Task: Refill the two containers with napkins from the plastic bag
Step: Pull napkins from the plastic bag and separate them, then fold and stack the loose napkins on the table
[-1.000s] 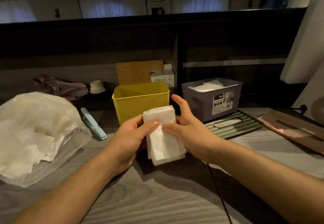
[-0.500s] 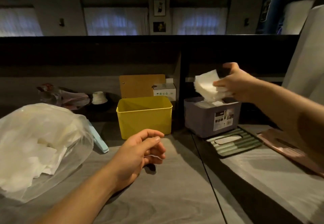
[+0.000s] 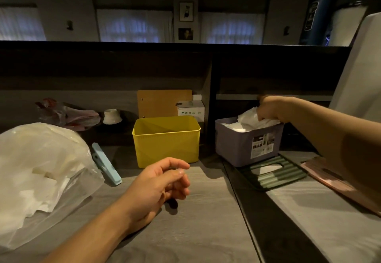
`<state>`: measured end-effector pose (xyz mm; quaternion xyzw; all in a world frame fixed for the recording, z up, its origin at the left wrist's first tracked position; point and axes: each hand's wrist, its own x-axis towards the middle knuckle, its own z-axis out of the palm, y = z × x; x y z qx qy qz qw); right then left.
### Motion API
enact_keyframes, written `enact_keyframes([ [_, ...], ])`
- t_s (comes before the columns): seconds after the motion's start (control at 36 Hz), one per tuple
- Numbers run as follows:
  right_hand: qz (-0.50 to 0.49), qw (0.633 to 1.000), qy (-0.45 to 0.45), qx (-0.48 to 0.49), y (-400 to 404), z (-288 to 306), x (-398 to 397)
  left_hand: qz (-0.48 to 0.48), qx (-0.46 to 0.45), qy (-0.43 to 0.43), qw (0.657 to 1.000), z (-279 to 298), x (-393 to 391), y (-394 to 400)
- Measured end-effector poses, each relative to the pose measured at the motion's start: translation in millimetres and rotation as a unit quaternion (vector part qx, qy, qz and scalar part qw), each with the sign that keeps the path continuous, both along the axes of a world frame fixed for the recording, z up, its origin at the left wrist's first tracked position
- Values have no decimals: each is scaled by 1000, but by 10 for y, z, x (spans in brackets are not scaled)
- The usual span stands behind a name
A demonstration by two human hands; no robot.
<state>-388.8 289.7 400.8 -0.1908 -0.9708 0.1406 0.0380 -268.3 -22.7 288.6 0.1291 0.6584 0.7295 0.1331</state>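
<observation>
The clear plastic bag [image 3: 39,172] full of white napkins lies at the left of the table. A yellow container [image 3: 166,142] stands in the middle; no napkins show inside it. To its right the purple container [image 3: 245,143] holds white napkins. My right hand [image 3: 270,108] grips a stack of napkins [image 3: 248,116] and lowers it into the purple container's top. My left hand [image 3: 162,182] hovers over the table in front of the yellow container, fingers loosely curled and holding nothing.
A light blue clip [image 3: 106,163] lies beside the bag. A green ribbed lid [image 3: 272,172] and a pink lid [image 3: 338,182] lie at the right. A wooden board [image 3: 162,102], a small white box [image 3: 190,108] and a crumpled bag [image 3: 66,114] sit at the back.
One second ago both hands held the napkin stack. My right hand alone carried it right and now lowers it into the purple container; my left hand let go and stayed over the table.
</observation>
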Motion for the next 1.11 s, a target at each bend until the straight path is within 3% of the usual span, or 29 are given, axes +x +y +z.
enact_keyframes([
  [0.14, 17, 996, 8, 83, -25, -75, -90, -5, -6, -3, 1000, 10, 5, -2],
  [0.25, 33, 998, 30, 53, -20, -63, -96, -7, -13, 0, 1000, 28, 11, -4],
  [0.33, 49, 990, 98, -86, 28, -8, -93, -9, -16, -1, 1000, 39, 19, -3],
  [0.44, 88, 926, 181, -318, 157, 73, -76, -12, -20, 1, 1000, 40, 36, -5],
  [0.53, 67, 905, 199, -370, 213, 67, -62, -10, -16, -3, 1000, 42, 41, -1],
  [0.58, 45, 922, 181, -339, 212, 10, -39, -10, -14, -5, 1000, 42, 40, 1],
  [0.72, 22, 978, 163, -130, 146, -109, -17, -10, -18, -5, 1000, 41, 33, -8],
  [0.86, 28, 991, 120, -50, 70, 5, -19, -11, -19, -5, 1000, 41, 37, -6],
  [1.0, 31, 998, 36, -45, 117, 68, -62, -15, -20, -4, 1000, 44, 41, -6],
  [1.11, 42, 997, 47, 40, 122, -46, -84, -17, -17, -2, 1000, 45, 48, -6],
])
